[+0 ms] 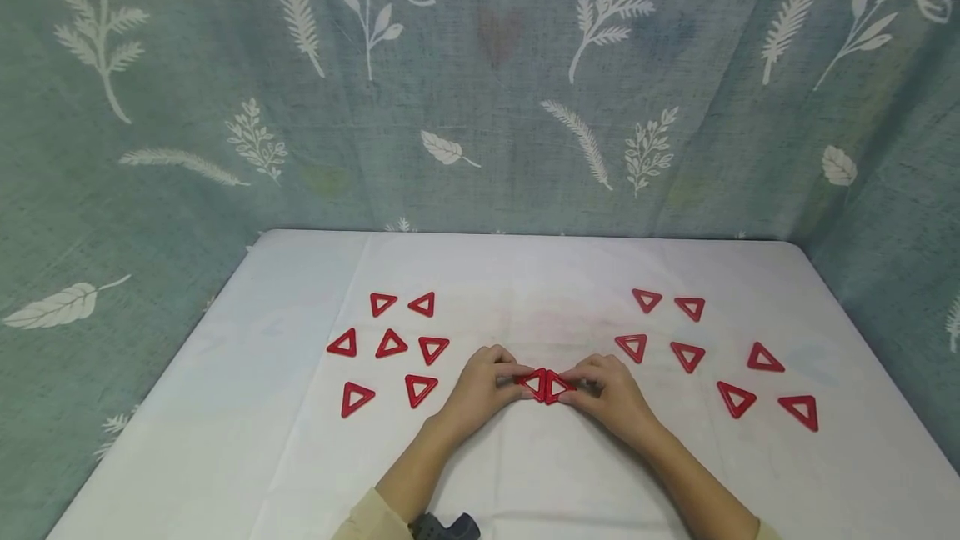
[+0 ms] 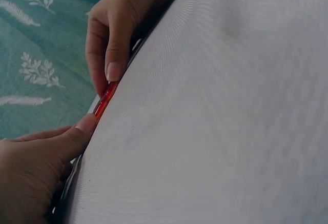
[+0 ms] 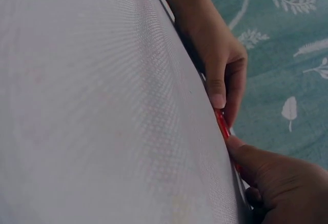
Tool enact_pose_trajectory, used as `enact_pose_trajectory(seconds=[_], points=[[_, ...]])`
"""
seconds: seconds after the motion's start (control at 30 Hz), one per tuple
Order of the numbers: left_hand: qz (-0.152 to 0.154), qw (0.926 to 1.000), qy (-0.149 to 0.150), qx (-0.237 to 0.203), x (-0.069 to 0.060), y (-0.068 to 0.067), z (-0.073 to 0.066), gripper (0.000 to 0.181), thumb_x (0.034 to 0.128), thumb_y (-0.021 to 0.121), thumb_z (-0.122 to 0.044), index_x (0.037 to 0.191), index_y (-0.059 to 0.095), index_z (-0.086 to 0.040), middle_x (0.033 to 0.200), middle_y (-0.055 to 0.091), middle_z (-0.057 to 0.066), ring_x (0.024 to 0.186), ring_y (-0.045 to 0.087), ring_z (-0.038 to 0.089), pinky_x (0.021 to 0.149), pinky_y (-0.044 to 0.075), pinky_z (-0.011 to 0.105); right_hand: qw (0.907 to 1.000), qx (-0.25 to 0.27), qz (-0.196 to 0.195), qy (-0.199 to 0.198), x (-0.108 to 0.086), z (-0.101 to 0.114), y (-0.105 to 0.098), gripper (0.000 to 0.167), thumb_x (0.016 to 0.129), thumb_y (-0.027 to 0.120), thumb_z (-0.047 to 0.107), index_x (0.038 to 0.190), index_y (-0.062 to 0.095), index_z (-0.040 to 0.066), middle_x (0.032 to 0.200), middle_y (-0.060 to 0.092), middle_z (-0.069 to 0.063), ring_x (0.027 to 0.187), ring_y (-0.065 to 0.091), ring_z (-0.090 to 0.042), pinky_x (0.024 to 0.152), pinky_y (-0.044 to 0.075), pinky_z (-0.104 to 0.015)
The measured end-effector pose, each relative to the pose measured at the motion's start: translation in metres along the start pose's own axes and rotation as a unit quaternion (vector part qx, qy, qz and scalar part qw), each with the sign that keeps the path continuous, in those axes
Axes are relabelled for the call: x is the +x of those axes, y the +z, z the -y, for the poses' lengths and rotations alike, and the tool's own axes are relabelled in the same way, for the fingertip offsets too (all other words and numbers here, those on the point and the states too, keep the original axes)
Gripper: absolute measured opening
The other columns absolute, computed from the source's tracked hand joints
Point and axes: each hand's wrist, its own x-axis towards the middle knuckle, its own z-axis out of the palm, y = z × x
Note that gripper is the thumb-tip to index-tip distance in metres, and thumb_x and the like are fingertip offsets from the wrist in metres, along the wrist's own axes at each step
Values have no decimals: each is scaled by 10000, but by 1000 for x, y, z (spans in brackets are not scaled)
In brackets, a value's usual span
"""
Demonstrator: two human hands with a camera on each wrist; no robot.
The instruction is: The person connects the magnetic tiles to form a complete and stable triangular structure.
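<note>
Two red open-centred triangles meet side to side on the white table, in front of the person. My left hand [image 1: 484, 383] pinches the left triangle [image 1: 532, 383] by its outer corner, between thumb and fingers. At the other side my right hand [image 1: 611, 394] pinches the right triangle [image 1: 557, 387] the same way. In the left wrist view both hands close in on a thin red edge [image 2: 105, 101] lying low on the cloth. The right wrist view has that red edge [image 3: 223, 125] between the two thumbs; the triangles' shape is hidden there.
Several loose red triangles [image 1: 391, 344] lie spread on the left of the white table [image 1: 525, 273]. Another scattered group of red triangles [image 1: 687, 357] lies on the right. A leaf-patterned curtain [image 1: 480, 107] hangs behind. A dark device [image 1: 446, 527] shows by the left sleeve.
</note>
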Motion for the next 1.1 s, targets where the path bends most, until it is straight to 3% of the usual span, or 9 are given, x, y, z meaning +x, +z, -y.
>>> enact_pose_trajectory(seconds=[0.2, 0.37, 0.53, 0.87, 1.1], points=[[-219, 9989, 173, 379, 0, 3, -2, 348, 731, 808, -317, 1043, 741, -178, 897, 563, -79, 832, 472, 76, 717, 406, 234, 9996, -5, -186, -204, 0, 1, 1, 284, 691, 839, 185, 964, 762, 177, 839, 619, 134, 783, 466, -56, 680, 424, -237], [-347, 9970, -24, 691, -1, 8, -6, 417, 695, 812, -431, 1031, 718, -202, 918, 571, -84, 859, 483, 71, 751, 404, 261, 9983, -29, -362, -466, 0, 0, 4, 282, 669, 850, 184, 937, 766, 156, 814, 629, 119, 752, 456, -46, 670, 408, -239], [-423, 9960, -92, 779, 0, 10, -8, 408, 706, 805, -426, 1033, 707, -202, 933, 572, -78, 885, 490, 85, 783, 406, 290, 9979, -87, -409, -496, -1, 1, 4, 287, 662, 854, 178, 934, 767, 149, 814, 626, 120, 745, 449, -42, 661, 405, -233], [-387, 9959, -1, 822, -3, 7, -10, 393, 743, 786, -393, 1088, 709, -219, 946, 544, -68, 891, 473, 88, 773, 410, 284, 9995, 145, 144, 225, 1, 2, -8, 256, 727, 818, 222, 972, 753, 187, 867, 611, 120, 819, 520, -74, 723, 482, -224], [-336, 9970, -166, 678, -5, 7, -9, 426, 755, 781, -375, 1135, 691, -204, 999, 546, -62, 931, 468, 91, 786, 428, 275, 9992, 261, 52, 294, 1, -2, -18, 299, 731, 813, 179, 1019, 741, 138, 898, 637, 79, 771, 538, -73, 696, 490, -204]])
